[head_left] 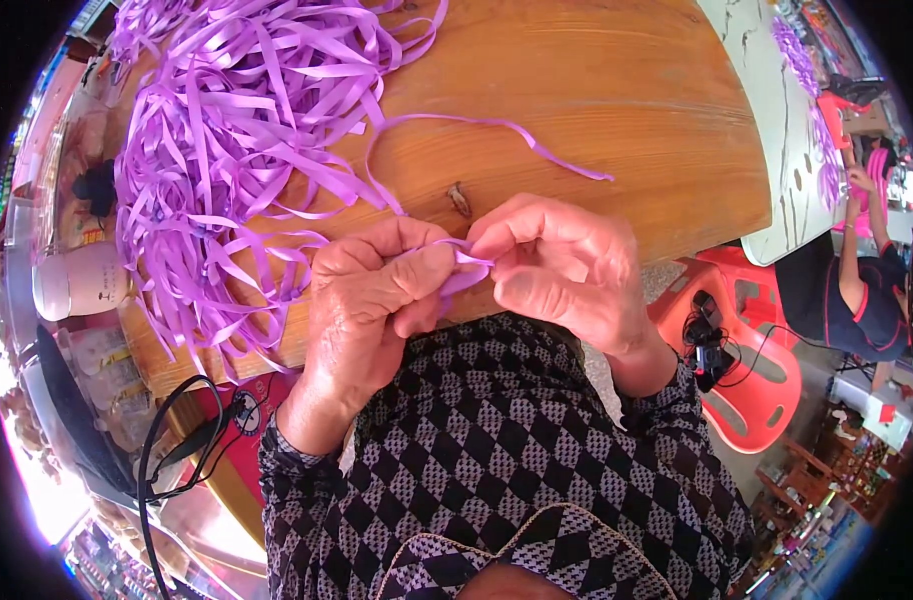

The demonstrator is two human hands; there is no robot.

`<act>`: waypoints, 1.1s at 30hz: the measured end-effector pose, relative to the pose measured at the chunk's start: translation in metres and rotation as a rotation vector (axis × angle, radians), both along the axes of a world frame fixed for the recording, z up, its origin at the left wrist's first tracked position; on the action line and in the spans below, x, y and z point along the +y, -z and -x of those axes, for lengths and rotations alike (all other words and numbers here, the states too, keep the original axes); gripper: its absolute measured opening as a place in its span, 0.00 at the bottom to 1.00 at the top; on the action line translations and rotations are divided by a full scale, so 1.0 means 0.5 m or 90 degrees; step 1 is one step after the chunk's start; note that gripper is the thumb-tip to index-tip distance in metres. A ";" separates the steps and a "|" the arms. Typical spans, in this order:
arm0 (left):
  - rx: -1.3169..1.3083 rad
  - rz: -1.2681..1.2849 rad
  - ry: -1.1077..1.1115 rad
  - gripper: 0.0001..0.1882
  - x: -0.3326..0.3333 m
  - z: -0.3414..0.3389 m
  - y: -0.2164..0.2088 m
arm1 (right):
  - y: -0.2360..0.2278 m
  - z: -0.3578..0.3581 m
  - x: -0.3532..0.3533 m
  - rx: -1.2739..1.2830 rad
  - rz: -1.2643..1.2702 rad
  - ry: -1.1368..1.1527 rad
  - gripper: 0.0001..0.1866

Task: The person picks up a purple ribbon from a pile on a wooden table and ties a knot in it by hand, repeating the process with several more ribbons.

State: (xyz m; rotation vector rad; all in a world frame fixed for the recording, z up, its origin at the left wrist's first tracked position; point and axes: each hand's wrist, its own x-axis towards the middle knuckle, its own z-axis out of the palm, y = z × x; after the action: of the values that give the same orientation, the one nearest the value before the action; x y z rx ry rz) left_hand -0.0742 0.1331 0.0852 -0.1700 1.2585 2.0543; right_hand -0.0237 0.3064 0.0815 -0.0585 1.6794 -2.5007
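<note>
Nearest to you is your black-and-grey diamond-patterned top (517, 420), up against the near edge of the wooden table (597, 90). Your two hands meet just over that edge. Your left hand (377, 285) has its thumb pressed down on the bent forefinger, with a purple ribbon (467, 280) pinched between them. Your right hand (577, 275) is curled, its thumb and forefinger a little apart beside a small fold of that ribbon; I cannot tell whether they grip it. The ribbon's lower part hangs by your left fingers, at the table's near edge.

A big tangled heap of purple ribbons (227, 130) covers the table's left part, and one loose strand (457, 119) curves out across the middle of the wood. Left of the table stands a pale pink jar (72, 280). Right of it is an orange-red chair (772, 385) with a small black device and its cable (715, 355) on it. Past the table's right end is a white table (772, 170) with more purple ribbons (827, 150), and beside that a person in dark clothes (872, 300).
</note>
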 end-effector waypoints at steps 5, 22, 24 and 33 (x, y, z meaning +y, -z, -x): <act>0.075 0.038 0.004 0.09 0.001 -0.009 -0.001 | 0.013 -0.001 -0.007 0.036 -0.110 0.060 0.05; 0.517 0.117 -0.371 0.17 -0.046 0.059 -0.068 | -0.001 -0.006 0.020 -0.054 0.001 -0.040 0.03; 0.462 0.119 -0.390 0.13 -0.051 0.059 -0.054 | -0.006 -0.003 0.015 -0.083 -0.031 0.012 0.02; 0.814 0.378 0.211 0.14 -0.002 0.031 -0.070 | 0.004 0.001 0.001 0.060 -0.205 0.036 0.04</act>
State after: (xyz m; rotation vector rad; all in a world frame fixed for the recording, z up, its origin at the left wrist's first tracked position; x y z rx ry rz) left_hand -0.0895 0.1321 0.1204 1.1741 2.3826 1.3372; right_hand -0.0241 0.3069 0.0795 -0.0989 2.1270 -2.2627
